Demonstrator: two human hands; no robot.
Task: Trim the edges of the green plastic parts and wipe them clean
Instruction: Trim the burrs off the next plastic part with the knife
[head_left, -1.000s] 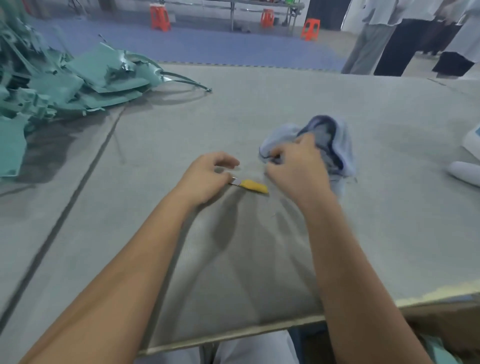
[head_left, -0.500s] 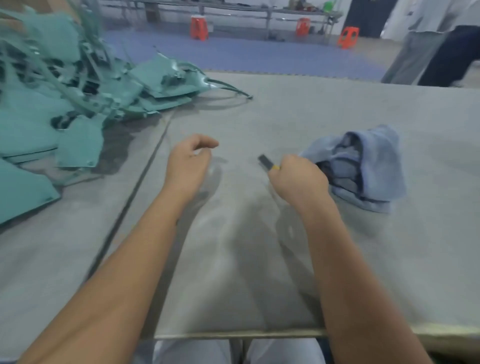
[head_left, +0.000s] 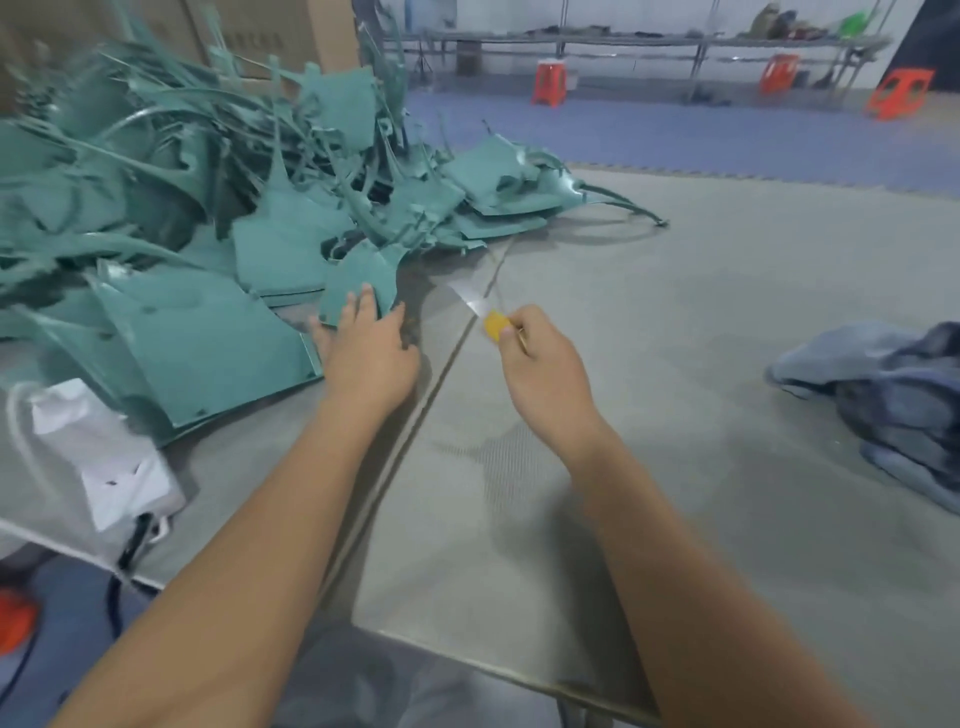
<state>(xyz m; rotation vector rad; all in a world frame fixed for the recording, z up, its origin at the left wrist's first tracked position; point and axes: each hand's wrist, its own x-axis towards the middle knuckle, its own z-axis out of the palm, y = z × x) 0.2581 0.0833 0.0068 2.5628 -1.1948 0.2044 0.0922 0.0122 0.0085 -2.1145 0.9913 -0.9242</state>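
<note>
Head cam: left hand (head_left: 370, 349) flat, fingers straight on a green plastic part (head_left: 358, 280), right hand (head_left: 540, 358) gripping the yellow-handled knife (head_left: 480, 314) over the bench (head_left: 675, 312)

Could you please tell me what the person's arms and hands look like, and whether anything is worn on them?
Both arms are bare right up to the frame's bottom edge: no sleeves show. The left hand and right hand wear no gloves, and no watch, ring or wristband is visible on either wrist. No markings can be made out.
</note>
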